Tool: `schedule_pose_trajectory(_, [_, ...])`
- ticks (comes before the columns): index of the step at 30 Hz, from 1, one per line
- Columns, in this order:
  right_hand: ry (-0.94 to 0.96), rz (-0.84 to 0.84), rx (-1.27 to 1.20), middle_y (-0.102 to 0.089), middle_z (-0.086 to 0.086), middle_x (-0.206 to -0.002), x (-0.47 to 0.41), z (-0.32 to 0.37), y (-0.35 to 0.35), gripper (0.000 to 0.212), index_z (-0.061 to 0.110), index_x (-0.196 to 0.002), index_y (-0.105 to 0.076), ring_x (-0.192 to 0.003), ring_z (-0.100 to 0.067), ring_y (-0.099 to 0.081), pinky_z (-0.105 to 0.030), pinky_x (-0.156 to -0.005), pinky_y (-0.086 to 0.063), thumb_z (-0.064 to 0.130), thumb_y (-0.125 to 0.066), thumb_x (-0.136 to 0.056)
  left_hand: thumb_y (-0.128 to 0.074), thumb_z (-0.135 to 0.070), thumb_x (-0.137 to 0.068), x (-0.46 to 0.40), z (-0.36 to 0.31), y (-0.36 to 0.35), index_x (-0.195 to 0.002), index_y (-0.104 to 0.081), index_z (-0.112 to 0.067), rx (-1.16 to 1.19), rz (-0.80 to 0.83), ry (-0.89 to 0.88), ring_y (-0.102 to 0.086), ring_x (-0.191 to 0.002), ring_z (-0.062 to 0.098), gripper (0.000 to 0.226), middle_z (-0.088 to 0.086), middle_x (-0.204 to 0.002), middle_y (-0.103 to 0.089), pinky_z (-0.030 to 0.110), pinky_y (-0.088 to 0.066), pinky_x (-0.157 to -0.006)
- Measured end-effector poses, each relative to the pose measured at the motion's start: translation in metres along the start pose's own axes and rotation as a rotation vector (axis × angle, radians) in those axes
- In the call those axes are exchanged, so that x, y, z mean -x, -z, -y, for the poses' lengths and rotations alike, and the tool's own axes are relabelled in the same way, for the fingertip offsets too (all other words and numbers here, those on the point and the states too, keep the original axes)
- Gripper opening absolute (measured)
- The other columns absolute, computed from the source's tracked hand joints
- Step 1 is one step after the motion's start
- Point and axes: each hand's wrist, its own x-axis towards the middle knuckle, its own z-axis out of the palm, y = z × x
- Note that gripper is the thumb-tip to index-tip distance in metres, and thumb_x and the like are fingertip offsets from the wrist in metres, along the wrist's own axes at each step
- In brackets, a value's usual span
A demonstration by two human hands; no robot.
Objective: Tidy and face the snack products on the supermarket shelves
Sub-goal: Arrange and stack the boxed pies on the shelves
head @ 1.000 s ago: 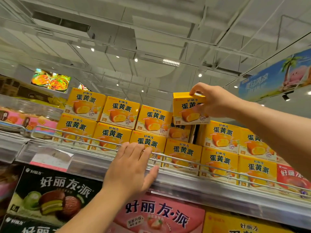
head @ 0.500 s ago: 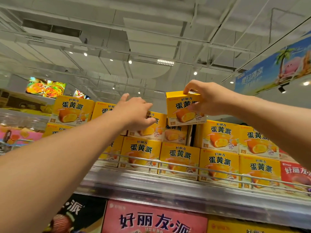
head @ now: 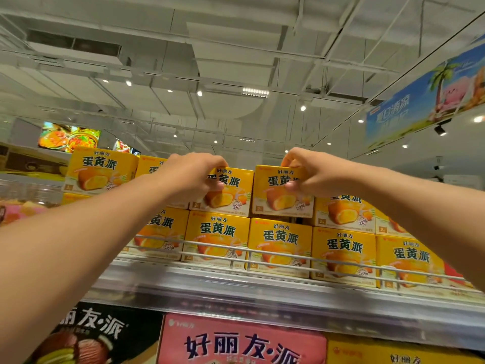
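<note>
Yellow egg-yolk-pie boxes stand two rows high on the top shelf (head: 262, 290). My right hand (head: 312, 174) grips one upper-row yellow box (head: 278, 203) by its top right corner, fingers over the top edge and thumb on the front. My left hand (head: 194, 174) grips the neighbouring upper-row box (head: 231, 198) at its top left, fingers curled over the top and thumb on the front. The two boxes stand side by side, faces forward. A lower row of the same boxes (head: 280, 245) sits behind a wire rail (head: 262, 254).
More yellow boxes (head: 99, 169) run left and right along the upper row. Below the shelf are a pink box (head: 241, 342), a black box (head: 86, 334) and another yellow box (head: 393, 355). A blue banner (head: 425, 93) hangs at upper right.
My left hand rose from the shelf rail up to the upper-row box and took hold of it. My right hand lowered its box into the gap in the upper row.
</note>
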Motion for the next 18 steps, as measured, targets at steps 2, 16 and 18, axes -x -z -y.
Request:
schedule_pose_trajectory(2, [-0.024, 0.034, -0.005, -0.062, 0.013, -0.096, 0.000, -0.006, -0.007, 0.034, 0.037, -0.114, -0.042, -0.078, -0.004, -0.064, -0.022, -0.058, -0.049, 0.036, -0.065, -0.089, -0.056, -0.046, -0.093, -0.001, -0.002, -0.002, -0.137, -0.042, -0.036, 0.007, -0.012, -0.017, -0.051, -0.122, 0.022, 0.048, -0.006, -0.135, -0.055, 0.045, -0.041, -0.098])
schedule_pose_trajectory(16, [-0.055, -0.066, 0.189, -0.060, 0.006, -0.098, -0.001, -0.009, -0.024, 0.044, 0.032, -0.133, -0.044, -0.069, 0.000, -0.057, -0.023, -0.052, -0.043, 0.039, -0.060, -0.092, -0.037, -0.057, -0.094, -0.003, -0.002, -0.011, -0.144, -0.035, -0.033, -0.092, -0.059, -0.085, -0.050, -0.125, 0.023, 0.055, -0.002, -0.138, -0.053, 0.047, -0.041, -0.100])
schedule_pose_trajectory(18, [-0.061, -0.061, 0.183, -0.061, 0.005, -0.100, 0.001, -0.008, -0.024, 0.045, 0.031, -0.134, -0.043, -0.073, -0.004, -0.060, -0.026, -0.057, -0.049, 0.039, -0.060, -0.092, -0.034, -0.050, -0.098, -0.003, 0.005, -0.007, -0.146, -0.034, -0.030, -0.027, -0.159, -0.095, -0.048, -0.127, 0.025, 0.051, 0.002, -0.140, -0.052, 0.048, -0.035, -0.106])
